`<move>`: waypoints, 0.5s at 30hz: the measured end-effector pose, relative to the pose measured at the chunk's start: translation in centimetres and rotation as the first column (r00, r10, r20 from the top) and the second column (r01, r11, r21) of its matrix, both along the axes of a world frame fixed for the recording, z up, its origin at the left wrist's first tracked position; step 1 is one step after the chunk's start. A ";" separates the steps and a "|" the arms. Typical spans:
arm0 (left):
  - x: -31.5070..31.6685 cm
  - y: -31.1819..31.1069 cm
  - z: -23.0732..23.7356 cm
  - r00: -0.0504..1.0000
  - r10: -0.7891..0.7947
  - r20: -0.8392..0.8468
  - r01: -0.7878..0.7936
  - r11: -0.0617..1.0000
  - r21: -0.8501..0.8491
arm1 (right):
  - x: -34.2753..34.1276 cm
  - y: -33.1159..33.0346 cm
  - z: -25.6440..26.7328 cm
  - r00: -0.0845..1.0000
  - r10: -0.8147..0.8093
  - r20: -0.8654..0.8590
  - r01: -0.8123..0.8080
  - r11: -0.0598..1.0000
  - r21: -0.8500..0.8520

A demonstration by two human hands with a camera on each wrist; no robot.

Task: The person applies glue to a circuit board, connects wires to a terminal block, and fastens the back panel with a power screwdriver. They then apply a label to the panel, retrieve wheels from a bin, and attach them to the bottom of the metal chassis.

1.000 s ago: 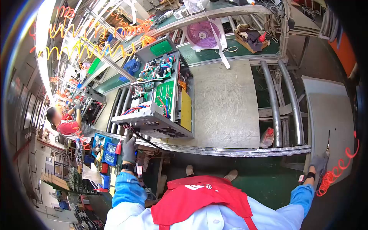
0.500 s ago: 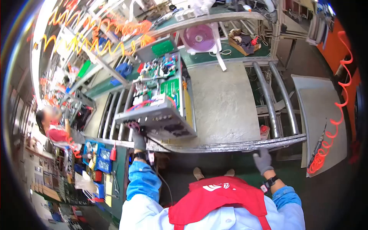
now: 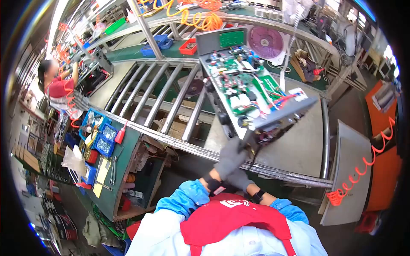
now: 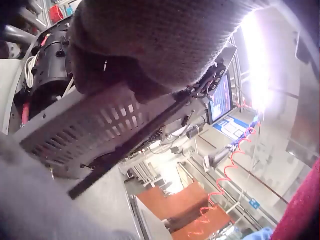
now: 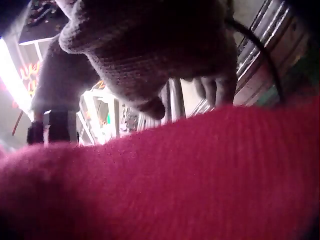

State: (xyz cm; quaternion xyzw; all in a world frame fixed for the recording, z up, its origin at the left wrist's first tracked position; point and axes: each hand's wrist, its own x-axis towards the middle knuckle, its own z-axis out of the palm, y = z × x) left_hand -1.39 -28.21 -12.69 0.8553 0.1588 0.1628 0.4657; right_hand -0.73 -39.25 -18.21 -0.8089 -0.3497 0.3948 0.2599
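Observation:
In the head view an open-topped electronics unit (image 3: 243, 85) stands turned at an angle on the conveyor, its circuit boards exposed and its lid raised at the back. My gloved left hand (image 3: 230, 158) grips its near lower corner. The left wrist view shows the glove's fingers (image 4: 145, 45) curled over the edge above a slotted metal panel (image 4: 95, 125). Just below the left hand is my gloved right hand (image 3: 240, 179), partly hidden by it. Its digits hang apart in the right wrist view (image 5: 150, 55). A black cable (image 5: 260, 55) passes close beside it.
Metal rollers (image 3: 168, 96) lie left of the unit, with a metal plate (image 3: 294, 158) under and right of it. Blue parts bins (image 3: 104, 145) stand on a green bench at left. A red coiled hose (image 3: 358, 170) hangs right; another person (image 3: 60, 87) works far left.
The right hand has let go of the tool at the far right and come across to the left hand. The unit has swung round and shifted right along the conveyor, with the left hand at it.

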 end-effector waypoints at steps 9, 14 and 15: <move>4.0 -4.5 -0.4 0.884 -0.458 0.096 0.456 0.889 0.047 | 5.9 -10.4 -13.1 0.636 -0.275 0.721 0.261 0.956 0.135; 7.5 0.3 -0.9 0.803 -0.591 0.081 0.566 0.711 -0.418 | 6.9 -10.9 -10.9 0.713 -0.656 0.250 0.680 0.733 -0.016; 8.6 2.8 -1.4 0.821 -0.568 0.063 0.508 0.675 -0.534 | 6.8 -8.9 -4.9 0.548 -0.833 0.084 0.835 0.538 -0.116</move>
